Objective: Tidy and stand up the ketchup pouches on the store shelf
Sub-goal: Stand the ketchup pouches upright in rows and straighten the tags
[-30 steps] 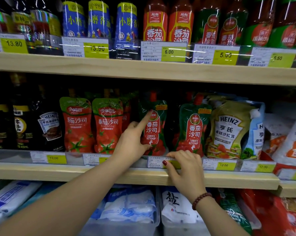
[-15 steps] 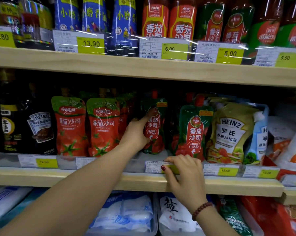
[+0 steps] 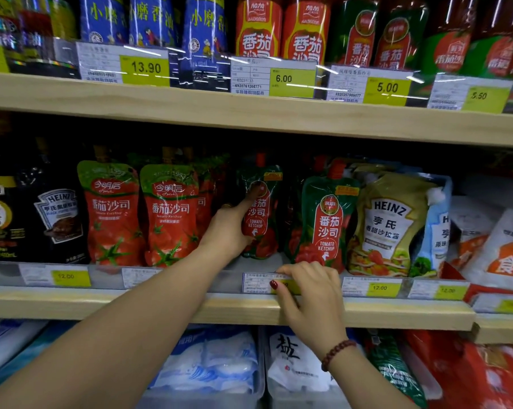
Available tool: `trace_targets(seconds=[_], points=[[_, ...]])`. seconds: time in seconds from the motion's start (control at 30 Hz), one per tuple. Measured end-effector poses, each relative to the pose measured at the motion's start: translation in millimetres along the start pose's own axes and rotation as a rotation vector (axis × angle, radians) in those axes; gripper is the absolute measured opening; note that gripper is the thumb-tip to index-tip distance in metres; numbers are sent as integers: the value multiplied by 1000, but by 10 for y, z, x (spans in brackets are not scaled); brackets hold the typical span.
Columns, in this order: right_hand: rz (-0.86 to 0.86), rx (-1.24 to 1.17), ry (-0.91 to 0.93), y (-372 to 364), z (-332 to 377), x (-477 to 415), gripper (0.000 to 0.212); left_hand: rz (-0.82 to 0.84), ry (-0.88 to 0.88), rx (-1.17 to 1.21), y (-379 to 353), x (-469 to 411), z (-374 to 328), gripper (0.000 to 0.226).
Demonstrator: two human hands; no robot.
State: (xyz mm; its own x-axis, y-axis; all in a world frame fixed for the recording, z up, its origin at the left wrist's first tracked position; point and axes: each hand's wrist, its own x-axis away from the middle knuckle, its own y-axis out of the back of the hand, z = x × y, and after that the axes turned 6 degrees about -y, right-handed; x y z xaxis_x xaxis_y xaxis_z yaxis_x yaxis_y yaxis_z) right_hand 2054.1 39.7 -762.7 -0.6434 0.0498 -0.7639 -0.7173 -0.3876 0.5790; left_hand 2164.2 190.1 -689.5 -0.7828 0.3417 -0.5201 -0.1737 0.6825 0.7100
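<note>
She's got her left hand (image 3: 228,228) wrapped around the side of a dark green ketchup pouch (image 3: 259,214) on the middle shelf (image 3: 160,305), thumb laid up across its red label, fingers hidden behind it. That pouch stands upright, set a little further back than its neighbours. Just to its right a second green pouch marked TOMATO KETCHUP (image 3: 324,222) stands at the shelf front, leaning slightly against a yellow Heinz salad dressing pouch (image 3: 388,225). To the left, 2 red ketchup pouches (image 3: 140,214) stand side by side, more of the same behind them, and beyond those a dark Heinz bottle (image 3: 60,219).

Her right hand (image 3: 311,293) grips the clear price rail, fingers curled over its top edge and thumb pressed on a price tag (image 3: 256,283). A beaded bracelet (image 3: 336,354) sits on that wrist.
</note>
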Motion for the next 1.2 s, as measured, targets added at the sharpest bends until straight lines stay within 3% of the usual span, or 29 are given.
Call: trace_targets(seconds=[0.13, 0.37, 0.53, 0.8, 0.9, 1.0, 1.07, 1.2], points=[[17, -9, -12, 33, 21, 6, 13, 29, 6, 17, 70, 163, -97, 97], [117, -108, -12, 272, 22, -40, 16, 13, -91, -4, 113, 494, -458, 44], [49, -124, -9, 703, -219, 77, 15, -23, -134, 49, -70, 678, -777, 24], [95, -66, -168, 1119, -893, 879, 21, -19, -238, -56, -573, 749, -1088, 30], [150, -56, -254, 1149, -1092, 1151, 39, -87, -211, -62, -701, 767, -1100, 18], [311, -79, -343, 1099, -1231, 1327, 71, -164, -188, -35, -769, 783, -1093, 10], [415, -60, -378, 1031, -1327, 1414, 80, -192, -186, -27, -806, 790, -1089, 10], [429, 7, -367, 913, -1468, 1538, 60, -230, -189, -32, -862, 775, -1075, 10]])
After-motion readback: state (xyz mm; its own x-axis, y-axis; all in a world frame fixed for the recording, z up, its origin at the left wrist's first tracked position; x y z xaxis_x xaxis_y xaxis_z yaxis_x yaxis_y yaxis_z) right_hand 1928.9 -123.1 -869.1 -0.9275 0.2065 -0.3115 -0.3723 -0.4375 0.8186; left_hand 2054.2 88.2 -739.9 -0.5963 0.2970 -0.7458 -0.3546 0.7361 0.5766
